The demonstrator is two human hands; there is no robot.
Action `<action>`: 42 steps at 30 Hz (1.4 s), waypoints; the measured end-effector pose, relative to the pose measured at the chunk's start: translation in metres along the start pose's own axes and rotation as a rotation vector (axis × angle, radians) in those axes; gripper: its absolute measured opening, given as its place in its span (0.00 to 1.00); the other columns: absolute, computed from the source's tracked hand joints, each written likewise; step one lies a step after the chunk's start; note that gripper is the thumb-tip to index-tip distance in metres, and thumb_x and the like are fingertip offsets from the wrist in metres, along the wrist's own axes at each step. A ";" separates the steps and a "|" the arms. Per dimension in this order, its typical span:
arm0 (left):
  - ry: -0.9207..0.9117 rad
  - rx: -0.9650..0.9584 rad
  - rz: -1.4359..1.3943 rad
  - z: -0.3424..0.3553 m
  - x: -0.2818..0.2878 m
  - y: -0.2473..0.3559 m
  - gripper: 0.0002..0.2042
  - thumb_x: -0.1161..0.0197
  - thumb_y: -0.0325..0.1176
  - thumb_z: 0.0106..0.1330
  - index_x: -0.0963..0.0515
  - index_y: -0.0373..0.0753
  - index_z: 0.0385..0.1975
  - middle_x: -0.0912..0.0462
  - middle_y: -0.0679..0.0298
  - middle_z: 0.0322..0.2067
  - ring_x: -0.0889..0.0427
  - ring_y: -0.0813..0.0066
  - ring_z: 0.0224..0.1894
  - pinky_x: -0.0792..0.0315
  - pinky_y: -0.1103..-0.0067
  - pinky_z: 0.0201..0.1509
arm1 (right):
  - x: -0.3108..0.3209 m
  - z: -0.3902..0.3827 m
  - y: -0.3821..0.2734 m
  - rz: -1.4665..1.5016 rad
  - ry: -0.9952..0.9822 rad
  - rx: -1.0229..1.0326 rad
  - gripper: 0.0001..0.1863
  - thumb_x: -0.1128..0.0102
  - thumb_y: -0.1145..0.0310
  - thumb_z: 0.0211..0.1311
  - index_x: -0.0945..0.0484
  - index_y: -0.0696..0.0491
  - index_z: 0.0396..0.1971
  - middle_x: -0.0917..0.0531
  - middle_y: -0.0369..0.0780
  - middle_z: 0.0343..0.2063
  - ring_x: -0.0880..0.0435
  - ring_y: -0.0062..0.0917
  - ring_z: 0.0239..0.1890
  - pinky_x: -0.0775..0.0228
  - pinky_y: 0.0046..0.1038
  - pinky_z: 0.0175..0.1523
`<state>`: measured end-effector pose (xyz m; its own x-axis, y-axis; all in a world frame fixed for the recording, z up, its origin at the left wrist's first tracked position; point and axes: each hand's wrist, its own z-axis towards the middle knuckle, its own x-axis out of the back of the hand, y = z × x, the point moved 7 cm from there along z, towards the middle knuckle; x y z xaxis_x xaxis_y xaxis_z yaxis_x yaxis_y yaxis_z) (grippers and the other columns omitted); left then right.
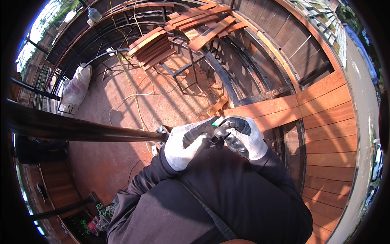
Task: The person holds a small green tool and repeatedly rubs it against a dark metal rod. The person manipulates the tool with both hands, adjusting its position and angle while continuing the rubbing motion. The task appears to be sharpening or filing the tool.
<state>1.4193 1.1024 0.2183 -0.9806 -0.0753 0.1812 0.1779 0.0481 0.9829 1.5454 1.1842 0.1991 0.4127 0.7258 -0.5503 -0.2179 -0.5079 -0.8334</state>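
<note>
My left hand [187,144], in a white glove with a dark coated palm, is closed around a small item [217,123] with green and white on it, held in front of my chest. My right hand [243,138], gloved alike, has its fingers curled against the left one around the same item and a dark part that I cannot make out. The gloved fingers hide much of what they hold. A dark metal tube [93,128] runs from the left edge to just behind my left hand.
Reddish boards [154,49] lie stacked on a metal frame ahead. Wooden planking [327,134] lines the curved structure at my right. Cords [134,97] cross the reddish floor [93,162]. A wrapped bundle [77,83] stands at left; tools [97,223] sit at lower left.
</note>
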 end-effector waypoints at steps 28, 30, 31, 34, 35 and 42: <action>-0.058 0.079 0.113 -0.008 -0.001 -0.016 0.16 0.47 0.26 0.66 0.25 0.31 0.53 0.17 0.59 0.29 0.20 0.75 0.29 0.27 0.79 0.38 | 0.009 0.000 0.026 0.098 0.070 -0.043 0.08 0.47 0.71 0.69 0.23 0.60 0.40 0.18 0.38 0.26 0.32 0.08 0.16 0.40 0.13 0.21; -0.067 0.090 0.135 -0.005 -0.003 -0.005 0.17 0.47 0.24 0.66 0.26 0.31 0.54 0.17 0.59 0.31 0.20 0.76 0.31 0.27 0.79 0.40 | 0.011 -0.002 0.014 -0.057 0.071 0.111 0.10 0.49 0.69 0.70 0.24 0.60 0.37 0.18 0.42 0.28 0.28 0.13 0.18 0.34 0.19 0.25; -0.065 0.097 0.147 -0.006 -0.002 -0.001 0.17 0.48 0.23 0.66 0.26 0.31 0.54 0.17 0.60 0.31 0.20 0.76 0.33 0.27 0.79 0.41 | 0.026 -0.004 0.008 -0.025 0.136 0.170 0.10 0.50 0.69 0.70 0.23 0.59 0.37 0.19 0.41 0.29 0.24 0.16 0.22 0.31 0.21 0.29; 0.015 0.121 -0.019 -0.026 0.012 -0.006 0.18 0.49 0.22 0.65 0.26 0.32 0.56 0.18 0.61 0.33 0.20 0.78 0.37 0.28 0.79 0.43 | 0.106 -0.032 -0.060 -0.193 0.598 0.627 0.13 0.53 0.65 0.71 0.24 0.58 0.33 0.22 0.37 0.25 0.26 0.17 0.21 0.34 0.19 0.29; 0.029 0.127 -0.086 -0.026 0.013 -0.010 0.18 0.50 0.22 0.66 0.27 0.32 0.56 0.18 0.61 0.33 0.21 0.78 0.37 0.29 0.80 0.44 | 0.144 -0.053 -0.073 -0.131 0.816 0.696 0.14 0.53 0.63 0.70 0.25 0.58 0.32 0.23 0.36 0.23 0.27 0.17 0.19 0.36 0.18 0.27; -0.041 0.199 -0.235 -0.005 -0.007 -0.008 0.15 0.49 0.28 0.71 0.28 0.30 0.54 0.20 0.61 0.35 0.23 0.79 0.35 0.28 0.81 0.44 | 0.003 -0.010 -0.012 -0.138 0.080 0.034 0.13 0.46 0.65 0.68 0.25 0.61 0.39 0.19 0.39 0.24 0.28 0.12 0.15 0.35 0.16 0.24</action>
<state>1.4254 1.0976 0.2097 -0.9962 -0.0674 -0.0559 -0.0700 0.2283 0.9711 1.5582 1.1880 0.2081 0.5093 0.7480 -0.4257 -0.1833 -0.3890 -0.9028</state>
